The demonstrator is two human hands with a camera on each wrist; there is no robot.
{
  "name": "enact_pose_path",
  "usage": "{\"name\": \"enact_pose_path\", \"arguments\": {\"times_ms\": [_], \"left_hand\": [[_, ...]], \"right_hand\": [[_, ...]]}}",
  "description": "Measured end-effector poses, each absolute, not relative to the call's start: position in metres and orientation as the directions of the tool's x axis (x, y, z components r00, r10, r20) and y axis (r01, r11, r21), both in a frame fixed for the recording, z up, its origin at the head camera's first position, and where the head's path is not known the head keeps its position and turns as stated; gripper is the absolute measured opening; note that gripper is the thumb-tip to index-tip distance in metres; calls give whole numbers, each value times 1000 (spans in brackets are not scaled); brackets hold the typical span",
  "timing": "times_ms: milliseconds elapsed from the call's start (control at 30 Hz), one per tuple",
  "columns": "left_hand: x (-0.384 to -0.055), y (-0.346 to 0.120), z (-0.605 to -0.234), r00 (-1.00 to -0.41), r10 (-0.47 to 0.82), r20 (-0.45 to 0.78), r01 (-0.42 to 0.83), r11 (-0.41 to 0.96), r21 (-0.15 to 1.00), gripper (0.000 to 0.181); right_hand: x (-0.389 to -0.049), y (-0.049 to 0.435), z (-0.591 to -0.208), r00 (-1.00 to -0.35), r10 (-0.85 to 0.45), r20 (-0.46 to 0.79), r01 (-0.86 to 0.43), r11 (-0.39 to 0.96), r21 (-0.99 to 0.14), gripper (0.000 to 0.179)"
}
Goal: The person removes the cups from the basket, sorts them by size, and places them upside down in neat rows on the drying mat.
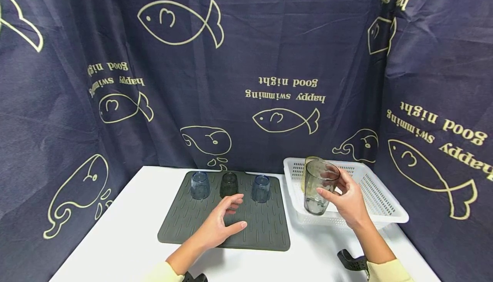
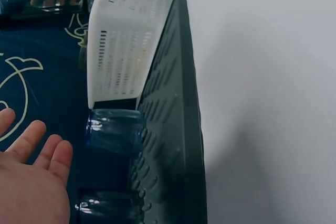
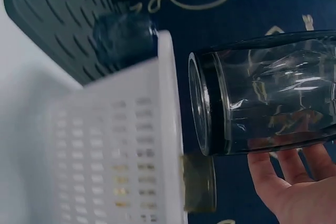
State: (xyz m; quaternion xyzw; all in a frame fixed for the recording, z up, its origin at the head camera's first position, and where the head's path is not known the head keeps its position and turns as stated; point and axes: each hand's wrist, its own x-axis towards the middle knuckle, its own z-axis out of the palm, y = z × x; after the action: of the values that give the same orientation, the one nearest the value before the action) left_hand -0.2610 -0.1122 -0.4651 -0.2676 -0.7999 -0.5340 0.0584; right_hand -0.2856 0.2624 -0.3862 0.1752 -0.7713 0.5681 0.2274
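Note:
My right hand (image 1: 348, 198) grips a tall, clear grey drinking glass (image 1: 317, 188) with its wide mouth up, over the front left of the white basket (image 1: 400, 217). In the right wrist view, the fingers (image 3: 262, 169) lie along the side of this glass, and its thick base faces the basket. My left hand (image 1: 217, 226) hovers over the dark grey drying mat (image 1: 265, 230), holding nothing, thumb and fingers apart. On the mat's far half stand a blue glass (image 1: 200, 187), a dark grey glass (image 1: 229, 183) and another blue glass (image 1: 260, 190), narrower ends up.
Inside the perforated basket, a yellowish glass (image 3: 199, 182) stands partly hidden behind the held one. Mat and basket sit side by side on a white table (image 1: 127, 230). A dark blue curtain (image 1: 239, 68) with fish drawings encloses the back and sides.

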Motion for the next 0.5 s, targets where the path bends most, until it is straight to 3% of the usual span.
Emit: {"name": "enact_pose_path", "arguments": {"times_ms": [200,500], "left_hand": [[-261,-105,-461,-851,380,364,468,230,853,68],[-261,-99,-460,-843,386,374,471,195,860,72]], "right_hand": [[-273,245,-393,-848,-74,526,-531,146,-835,70],[-261,221,-405,-838,-128,531,-545,138,-827,68]]}}
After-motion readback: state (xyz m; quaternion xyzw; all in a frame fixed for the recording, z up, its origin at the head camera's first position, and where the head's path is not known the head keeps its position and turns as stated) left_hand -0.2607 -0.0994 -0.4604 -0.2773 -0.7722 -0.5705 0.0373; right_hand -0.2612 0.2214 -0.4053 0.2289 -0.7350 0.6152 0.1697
